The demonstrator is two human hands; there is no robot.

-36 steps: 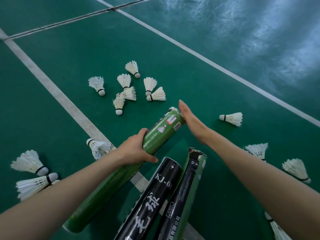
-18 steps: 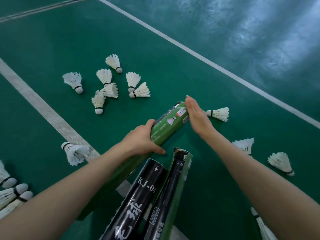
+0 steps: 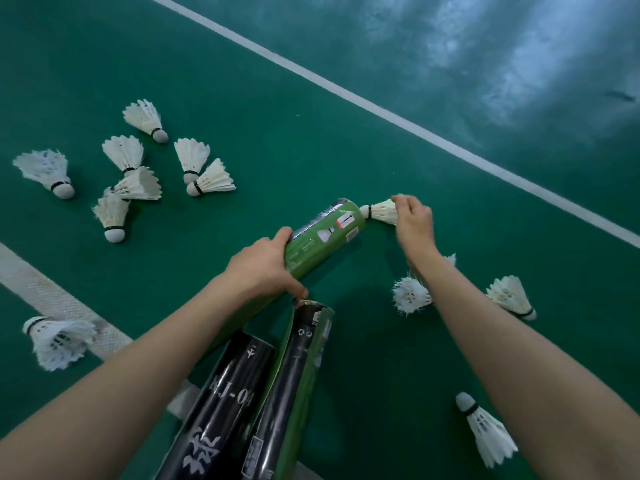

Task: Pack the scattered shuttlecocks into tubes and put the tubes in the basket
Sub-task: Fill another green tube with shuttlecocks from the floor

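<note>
Past two dark tubes (image 3: 225,393), the left hand (image 3: 263,268) grips the green tube (image 3: 322,237). The right hand (image 3: 414,221), flat at its mouth a moment ago, now pinches a shuttlecock (image 3: 381,212) cork-first there: packing continues, with loose shuttlecocks (image 3: 211,180) beyond

Green court floor (image 3: 311,98) with white lines (image 3: 382,110); white shuttlecocks (image 3: 126,154) lie scattered across it, and two dark tubes (image 3: 225,403) lie side by side

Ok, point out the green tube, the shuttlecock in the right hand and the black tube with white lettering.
green tube (image 3: 323,237): head view, labelled side near its far end.
shuttlecock (image 3: 381,213): head view, feather skirt just behind the cork.
black tube (image 3: 230,393): head view, on the printed lettering.
</note>
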